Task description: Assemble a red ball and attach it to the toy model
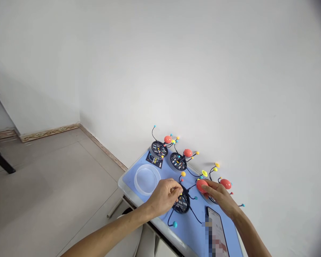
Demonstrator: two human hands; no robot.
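Four black discs (159,149), four red balls (187,152); left hand (164,197) pinches at one disc, right hand (220,199) grasps one ball.

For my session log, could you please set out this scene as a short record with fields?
Left hand: fingers at the wires of a black round disc
Right hand: fingers on an orange-red ball
Beside right hand: second orange-red ball
Surface: blue mat
Also on mat: two more black discs, clear round tub, printed card, phone with blurred screen
Surroundings: white wall, tiled floor
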